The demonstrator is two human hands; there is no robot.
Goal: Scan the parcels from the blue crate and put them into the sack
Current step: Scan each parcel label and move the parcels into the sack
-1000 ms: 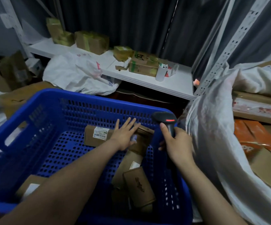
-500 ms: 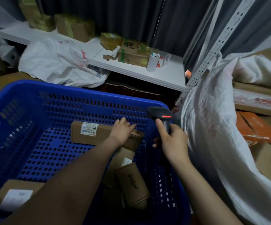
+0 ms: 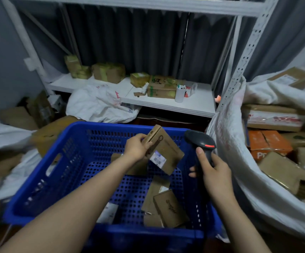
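Gripping a tilted brown parcel [image 3: 163,152] in the left hand [image 3: 136,149] above the blue crate [image 3: 71,161], clutching a black scanner [image 3: 201,143] in the right hand [image 3: 215,172] just beside, open white sack [image 3: 226,143] at right

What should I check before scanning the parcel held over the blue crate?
1. Grip: the left hand holds the brown cardboard parcel above the blue plastic crate: ok.
2. Label: the white barcode label faces the camera, uncovered: ok.
3. Scanner: the right hand grips the black handheld scanner, red light showing: ok.
4. Aim: scanner pointed at the label: cannot tell.
5. Sack: the white woven sack stands open right of the crate: ok.
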